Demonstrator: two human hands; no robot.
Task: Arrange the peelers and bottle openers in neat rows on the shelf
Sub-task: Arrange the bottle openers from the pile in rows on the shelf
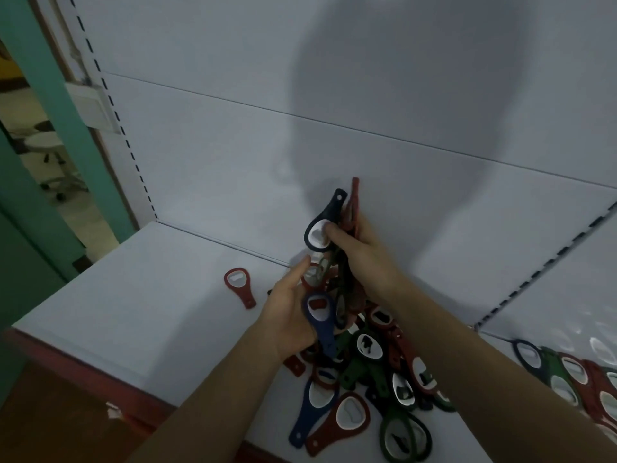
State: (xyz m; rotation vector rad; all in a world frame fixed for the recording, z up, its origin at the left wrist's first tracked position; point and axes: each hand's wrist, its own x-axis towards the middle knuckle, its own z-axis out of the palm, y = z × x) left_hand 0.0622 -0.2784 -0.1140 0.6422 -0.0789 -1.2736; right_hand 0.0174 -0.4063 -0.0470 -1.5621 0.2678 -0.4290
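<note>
My right hand (364, 259) grips a bunch of bottle openers above the shelf, a dark navy one (325, 222) uppermost with my thumb on its metal ring. My left hand (287, 312) holds a blue bottle opener (322, 324), its handle pointing down. Under both hands lies a heap of red, green and blue openers (374, 379) on the white shelf (150, 302). One red opener (238, 285) lies alone to the left of the heap. No peeler can be made out.
A row of overlapping openers (574, 375) lies on the neighbouring shelf at the right. The shelf's red front edge (66, 365) runs along the lower left. The white back panel (233, 145) rises behind. A green door frame (50, 95) stands at the left.
</note>
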